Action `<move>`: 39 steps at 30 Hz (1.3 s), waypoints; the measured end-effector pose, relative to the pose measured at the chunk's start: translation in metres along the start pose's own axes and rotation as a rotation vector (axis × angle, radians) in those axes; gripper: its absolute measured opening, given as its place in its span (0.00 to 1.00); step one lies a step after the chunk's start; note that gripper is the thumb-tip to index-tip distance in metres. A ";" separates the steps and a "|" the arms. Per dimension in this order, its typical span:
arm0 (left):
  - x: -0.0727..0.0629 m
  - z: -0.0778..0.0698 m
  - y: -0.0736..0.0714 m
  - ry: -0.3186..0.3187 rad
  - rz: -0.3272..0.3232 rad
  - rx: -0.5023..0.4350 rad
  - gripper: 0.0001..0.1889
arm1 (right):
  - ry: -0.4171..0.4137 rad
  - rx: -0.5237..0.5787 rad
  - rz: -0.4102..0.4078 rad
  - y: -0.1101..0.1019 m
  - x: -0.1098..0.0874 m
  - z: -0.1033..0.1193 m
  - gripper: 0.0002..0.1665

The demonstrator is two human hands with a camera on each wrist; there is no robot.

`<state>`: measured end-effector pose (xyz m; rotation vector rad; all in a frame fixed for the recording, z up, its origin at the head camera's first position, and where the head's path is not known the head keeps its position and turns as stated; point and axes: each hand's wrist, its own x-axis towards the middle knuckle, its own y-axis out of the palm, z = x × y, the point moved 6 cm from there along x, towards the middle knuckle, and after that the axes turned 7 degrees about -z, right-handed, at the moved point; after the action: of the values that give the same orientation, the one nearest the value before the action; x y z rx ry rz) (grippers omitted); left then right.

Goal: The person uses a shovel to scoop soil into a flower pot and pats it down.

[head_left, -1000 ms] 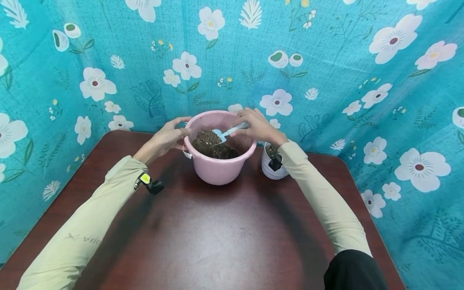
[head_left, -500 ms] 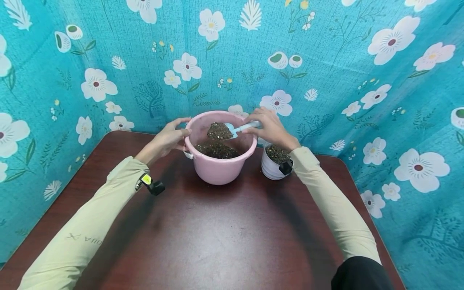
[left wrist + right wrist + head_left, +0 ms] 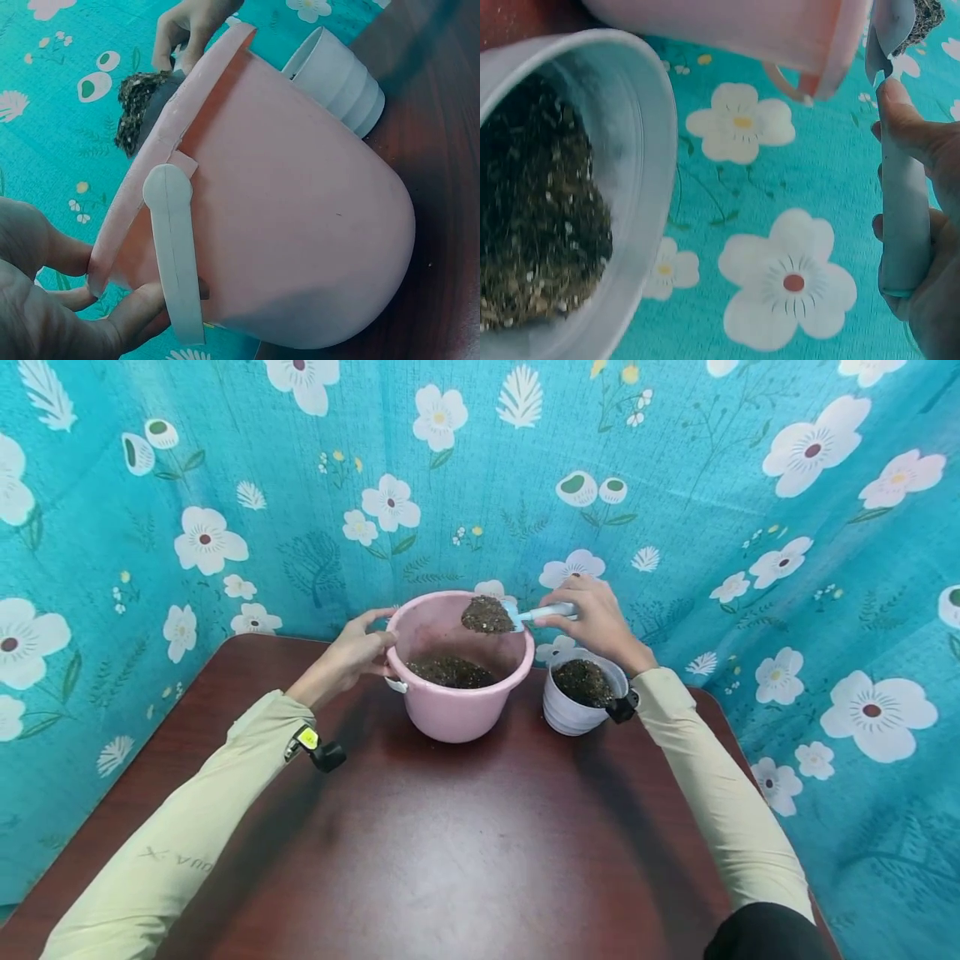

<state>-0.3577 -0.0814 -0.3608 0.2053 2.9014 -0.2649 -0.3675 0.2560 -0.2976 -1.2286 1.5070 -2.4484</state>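
Note:
My right hand grips the pale blue handle of a small hand trowel, its blade heaped with dark potting soil. The loaded blade is raised over the right side of a pink bucket. More soil lies in the bottom of the bucket. With fingers and thumb, my left hand holds the bucket's left rim; its white handle hangs beside those fingers in the left wrist view. A white ridged pot, partly filled with soil, stands to the right of the bucket, below my right wrist.
Bucket and pot stand near the back of a dark reddish-brown table. A turquoise floral curtain hangs close behind them and along both sides. Small black wrist cameras sit on both sleeves.
My right hand has lifted the trowel with its soil out of the bucket's depth and moved right, uncovering the white pot. The left hand keeps its hold on the rim.

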 end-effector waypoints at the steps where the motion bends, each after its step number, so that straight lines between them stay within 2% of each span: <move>1: 0.001 0.000 0.001 -0.002 0.000 -0.003 0.32 | 0.007 -0.007 -0.002 -0.004 -0.002 -0.002 0.14; 12: 0.004 0.000 0.006 -0.013 0.010 -0.034 0.33 | 0.154 -0.076 0.016 -0.055 -0.026 -0.035 0.13; 18: 0.003 -0.001 0.005 -0.007 0.021 -0.024 0.33 | 0.261 -0.055 0.037 -0.082 -0.046 -0.055 0.15; 22: 0.003 -0.001 0.004 -0.010 0.034 -0.023 0.33 | 0.350 -0.015 0.079 -0.093 -0.066 -0.068 0.18; 26: 0.002 -0.002 0.001 -0.010 0.043 -0.009 0.33 | 0.397 -0.034 0.120 -0.097 -0.083 -0.079 0.19; 29: 0.001 -0.002 0.001 -0.009 0.049 -0.006 0.33 | 0.396 -0.063 0.120 -0.098 -0.090 -0.084 0.18; 33: -0.002 -0.002 -0.001 -0.012 0.050 -0.013 0.34 | 0.352 -0.111 0.091 -0.098 -0.092 -0.087 0.16; 39: -0.002 0.001 -0.001 -0.014 0.066 -0.015 0.34 | 0.189 -0.261 0.019 -0.100 -0.092 -0.077 0.15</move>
<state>-0.3562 -0.0828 -0.3609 0.2945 2.8757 -0.2325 -0.3148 0.4030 -0.2944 -1.0297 1.9297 -2.4771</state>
